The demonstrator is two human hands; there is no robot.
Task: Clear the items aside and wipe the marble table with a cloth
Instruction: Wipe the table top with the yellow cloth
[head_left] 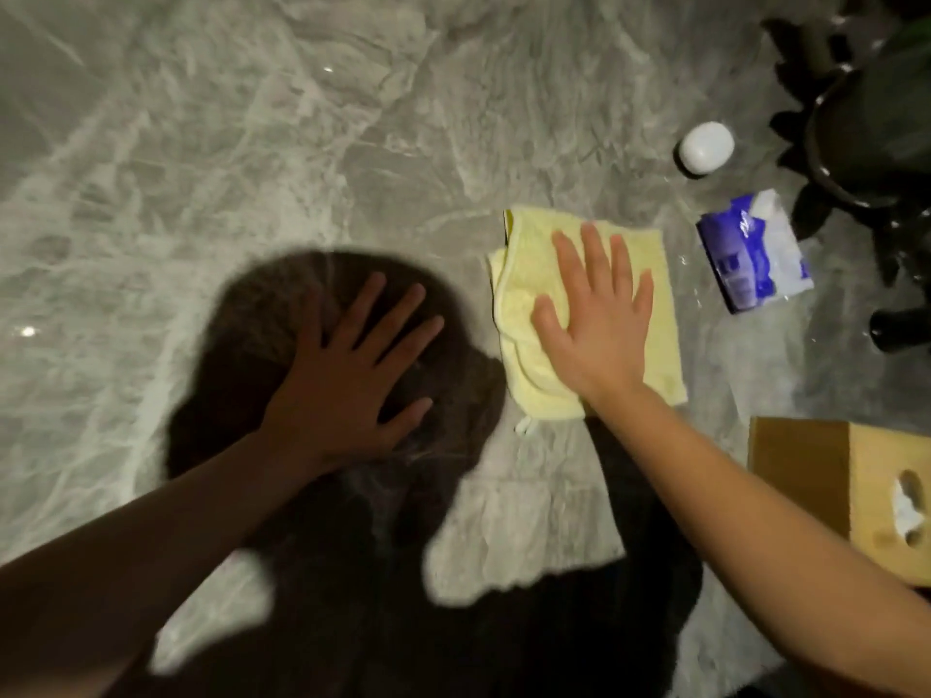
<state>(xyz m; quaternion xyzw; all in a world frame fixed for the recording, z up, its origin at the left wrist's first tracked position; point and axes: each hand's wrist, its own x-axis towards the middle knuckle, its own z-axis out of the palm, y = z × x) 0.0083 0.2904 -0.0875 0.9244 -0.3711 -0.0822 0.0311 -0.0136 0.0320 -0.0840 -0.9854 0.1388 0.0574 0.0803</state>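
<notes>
A folded pale yellow cloth [534, 274] lies flat on the grey marble table [252, 143], right of centre. My right hand [597, 319] presses down on the cloth with straight, spread fingers. My left hand [347, 380] rests flat on the bare marble to the left of the cloth, fingers spread, inside a dark shadow. The two hands are apart, and the left one touches no object.
At the right stand a small white oval case [705, 147], a blue and white tissue pack [753, 256], a dark glossy plant pot [856, 133] and a brown cardboard tissue box [856, 486]. A black object [899, 330] sits at the right edge.
</notes>
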